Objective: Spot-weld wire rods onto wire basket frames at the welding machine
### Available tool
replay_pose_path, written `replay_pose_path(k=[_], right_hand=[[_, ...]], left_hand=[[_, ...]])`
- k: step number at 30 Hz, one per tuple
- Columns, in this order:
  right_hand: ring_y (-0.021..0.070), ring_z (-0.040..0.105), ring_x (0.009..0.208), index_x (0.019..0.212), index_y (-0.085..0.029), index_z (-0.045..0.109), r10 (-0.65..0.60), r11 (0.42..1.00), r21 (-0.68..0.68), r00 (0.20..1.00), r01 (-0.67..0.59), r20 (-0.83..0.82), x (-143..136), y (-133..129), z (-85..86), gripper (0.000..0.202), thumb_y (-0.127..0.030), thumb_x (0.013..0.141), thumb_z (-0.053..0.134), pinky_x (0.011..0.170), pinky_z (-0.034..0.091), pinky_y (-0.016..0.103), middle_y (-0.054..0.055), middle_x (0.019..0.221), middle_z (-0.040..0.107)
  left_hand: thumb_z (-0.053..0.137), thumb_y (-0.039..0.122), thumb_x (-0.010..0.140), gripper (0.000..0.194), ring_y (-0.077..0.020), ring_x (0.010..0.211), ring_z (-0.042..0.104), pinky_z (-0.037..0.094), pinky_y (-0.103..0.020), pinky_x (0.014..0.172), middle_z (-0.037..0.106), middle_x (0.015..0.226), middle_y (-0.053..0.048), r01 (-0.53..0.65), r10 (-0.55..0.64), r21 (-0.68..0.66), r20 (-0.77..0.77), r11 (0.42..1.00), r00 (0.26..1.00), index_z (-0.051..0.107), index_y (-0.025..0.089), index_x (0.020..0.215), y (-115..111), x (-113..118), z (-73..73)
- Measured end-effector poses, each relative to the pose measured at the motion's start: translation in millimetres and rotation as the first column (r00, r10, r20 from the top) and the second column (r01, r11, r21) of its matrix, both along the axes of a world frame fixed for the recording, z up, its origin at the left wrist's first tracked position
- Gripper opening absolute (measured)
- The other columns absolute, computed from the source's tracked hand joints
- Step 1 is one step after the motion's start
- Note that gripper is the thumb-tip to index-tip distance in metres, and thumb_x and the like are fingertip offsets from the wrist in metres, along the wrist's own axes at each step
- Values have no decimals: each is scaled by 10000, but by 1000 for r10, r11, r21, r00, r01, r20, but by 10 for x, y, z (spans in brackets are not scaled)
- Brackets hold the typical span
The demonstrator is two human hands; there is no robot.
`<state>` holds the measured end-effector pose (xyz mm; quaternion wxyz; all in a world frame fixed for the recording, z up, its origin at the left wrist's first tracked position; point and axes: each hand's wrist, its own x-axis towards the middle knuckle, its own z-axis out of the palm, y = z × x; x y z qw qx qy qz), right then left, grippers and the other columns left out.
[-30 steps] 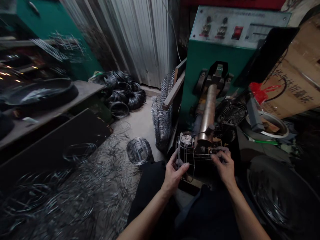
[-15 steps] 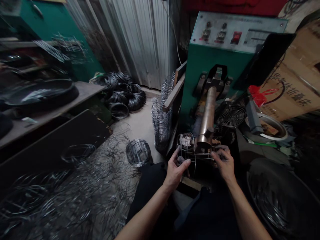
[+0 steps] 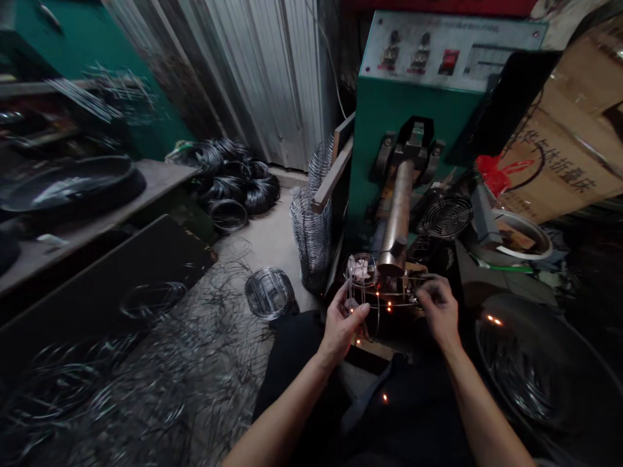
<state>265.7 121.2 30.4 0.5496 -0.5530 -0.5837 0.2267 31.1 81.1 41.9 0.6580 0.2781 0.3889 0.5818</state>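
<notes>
Below the end of a thick metal cylinder [image 3: 398,207] on a green machine [image 3: 374,123], I hold a round wire frame [image 3: 395,303] with both hands. My left hand [image 3: 341,324] is closed on its left side, thumb toward me and fingers behind the wires. At the right end of the frame, my right hand [image 3: 440,311] has its thumb and fingers pinched on the wire. Small orange sparks [image 3: 389,306] fly around the frame, over my lap and to the right. The contact under the cylinder is partly hidden.
Stacked wire rings [image 3: 311,240] stand left of the machine by a wooden bar [image 3: 333,175]. A round wire bundle [image 3: 269,293] and scattered wire pieces [image 3: 195,363] lie on the floor. At right are a metal bowl [image 3: 542,250], a cardboard box [image 3: 574,143] and a large dark basin [image 3: 516,324].
Sparks have appeared at the frame and around my lap. The whole view has shifted slightly. Both hands keep hold of the frame in nearly the same place.
</notes>
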Motion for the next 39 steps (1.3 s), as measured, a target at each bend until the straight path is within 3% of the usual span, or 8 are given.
replay_pose_path(k=[7,11,16,19,23,27,31,39], right_hand=[[268,614,916,1007,-220,631,-76,981,-175,997,79,23,401,-664,-305,497,-678,923,459,827,473,373,85,958,685],[204,539,620,792,-240,604,109,937,-334,994,-106,-11,344,-829,-117,534,-734,910,441,609,438,307,14,629,585],[152,416,480,743,-240,558,204,874,-432,975,-224,-93,186,-661,29,537,-751,885,473,484,335,277,-32,538,464],[158,448,577,674,-222,550,231,886,-417,973,-205,11,236,-643,68,574,-764,858,501,541,355,275,-6,609,499],[155,425,611,618,-213,505,272,864,-456,960,-212,70,306,-805,230,574,-725,876,510,572,347,277,-10,608,462],[135,390,589,598,-207,500,419,800,-487,907,-351,33,100,-914,516,552,-662,909,523,555,318,268,-22,593,432],[118,413,566,627,-189,603,542,713,-480,836,-512,-87,-80,-893,754,507,-599,924,563,537,322,254,-20,589,476],[130,567,510,1096,-209,763,321,815,-453,932,-362,-169,-19,-669,353,414,-539,861,676,464,468,257,19,746,684]], left_hand=[[688,532,866,708,-107,534,534,466,-208,478,577,730,26,91,-33,-291,199,952,979,398,244,1444,-871,-86,-8],[604,606,895,555,-216,857,665,548,-361,810,671,979,-107,202,-263,-379,-115,903,958,619,160,1224,-1228,-474,-163],[408,517,980,458,-256,929,632,458,-376,890,691,929,-123,263,-308,-213,-861,941,405,649,165,815,-713,-790,-77],[305,404,1001,484,-244,750,623,418,-353,758,659,724,-112,258,-352,-318,-931,912,99,555,199,642,-495,-1018,208],[368,366,974,344,-231,627,609,390,-324,651,637,675,-74,134,-250,-261,-964,956,-94,588,201,767,-590,-1382,721],[435,359,994,326,-229,865,688,493,-311,777,715,990,-95,290,112,135,-989,948,94,608,187,1211,-621,-1094,921],[595,308,953,508,-232,1189,624,491,-305,995,626,1333,-119,671,-11,262,-928,694,373,525,231,1451,-446,-417,650],[594,206,938,218,-204,786,720,530,-285,733,775,929,-96,527,76,309,-906,792,417,771,177,1061,-111,-254,162]])
